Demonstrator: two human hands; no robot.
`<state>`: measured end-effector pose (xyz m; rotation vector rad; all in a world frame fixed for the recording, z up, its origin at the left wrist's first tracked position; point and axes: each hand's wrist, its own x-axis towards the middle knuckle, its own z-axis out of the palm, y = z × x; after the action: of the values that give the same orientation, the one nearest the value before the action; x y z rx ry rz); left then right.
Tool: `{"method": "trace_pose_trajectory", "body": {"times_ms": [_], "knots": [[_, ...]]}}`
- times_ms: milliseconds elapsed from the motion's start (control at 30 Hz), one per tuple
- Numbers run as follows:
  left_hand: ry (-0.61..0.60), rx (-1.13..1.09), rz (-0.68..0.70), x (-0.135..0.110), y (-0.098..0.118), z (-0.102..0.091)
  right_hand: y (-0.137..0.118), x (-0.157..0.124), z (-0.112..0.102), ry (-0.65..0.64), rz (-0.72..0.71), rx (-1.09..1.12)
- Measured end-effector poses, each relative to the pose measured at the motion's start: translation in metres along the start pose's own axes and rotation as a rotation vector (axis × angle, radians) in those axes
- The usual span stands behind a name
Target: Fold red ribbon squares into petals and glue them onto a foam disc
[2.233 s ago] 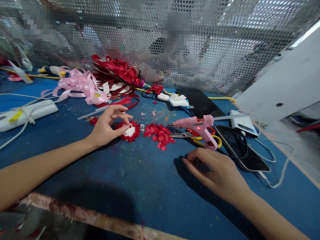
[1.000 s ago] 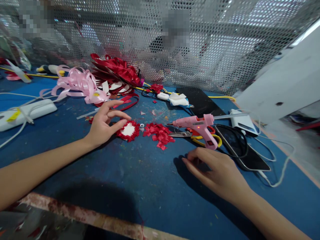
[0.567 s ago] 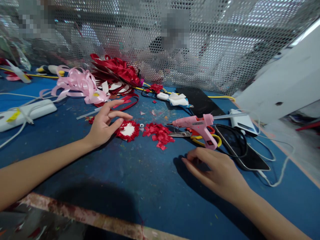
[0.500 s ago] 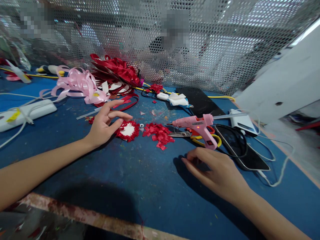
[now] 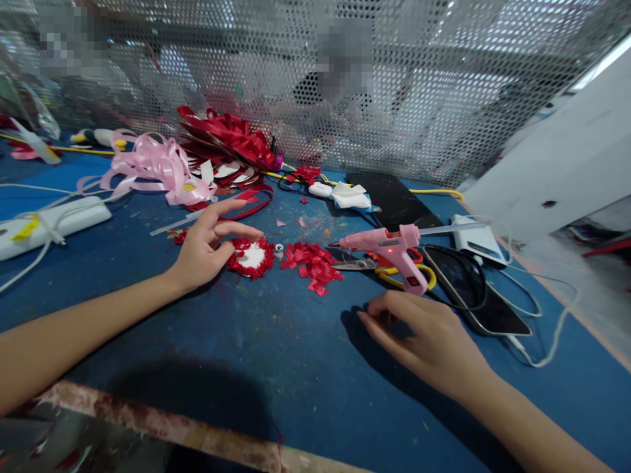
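Note:
A round white disc (image 5: 254,256) ringed with red crumpled ribbon pieces lies flat on the table. My left hand (image 5: 204,246) is at its upper left edge, fingers stretched and apart, the thumb close to the rim. A small googly eye (image 5: 279,247) sits just right of the disc. Beyond it is a loose pile of red ribbon scraps (image 5: 315,266). My right hand (image 5: 426,335) rests on the table, loosely curled, thumb and forefinger close together with nothing visible in them. Above it stands a pink glue gun (image 5: 384,246), its nozzle towards the scraps, over yellow-and-orange-handled scissors (image 5: 428,274).
A phone (image 5: 486,295) with a charging cable and a white power bank (image 5: 476,240) lie right. Pink ribbon (image 5: 158,164), stacked red pieces (image 5: 227,141) and a power strip (image 5: 73,223) occupy the left and back. A perforated metal screen (image 5: 276,79) borders the table.
My left thumb has drawn back slightly left from the disc's edge. My right hand and the glue gun stay where they were.

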<state>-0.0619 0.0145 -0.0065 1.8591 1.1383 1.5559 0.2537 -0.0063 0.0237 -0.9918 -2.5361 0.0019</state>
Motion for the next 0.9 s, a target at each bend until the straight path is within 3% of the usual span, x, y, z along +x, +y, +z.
{"method": "trace_pose_trajectory", "body": {"times_ms": [300, 567, 733, 900], "knots": [[-0.055, -0.042, 0.016, -0.001, 0.004, 0.0, -0.001, 0.0, 0.0, 0.0, -0.01, 0.001], [-0.025, -0.092, -0.067, 0.003, -0.001, -0.004, 0.0, 0.0, 0.001, -0.006, -0.015, 0.005], [-0.134, -0.349, -0.091, 0.002, -0.007, -0.005, 0.0, 0.001, 0.0, 0.001, -0.008, 0.006], [-0.34, -0.617, -0.187, -0.007, 0.012, 0.002, -0.005, 0.0, -0.001, 0.036, 0.033, 0.056]]}}
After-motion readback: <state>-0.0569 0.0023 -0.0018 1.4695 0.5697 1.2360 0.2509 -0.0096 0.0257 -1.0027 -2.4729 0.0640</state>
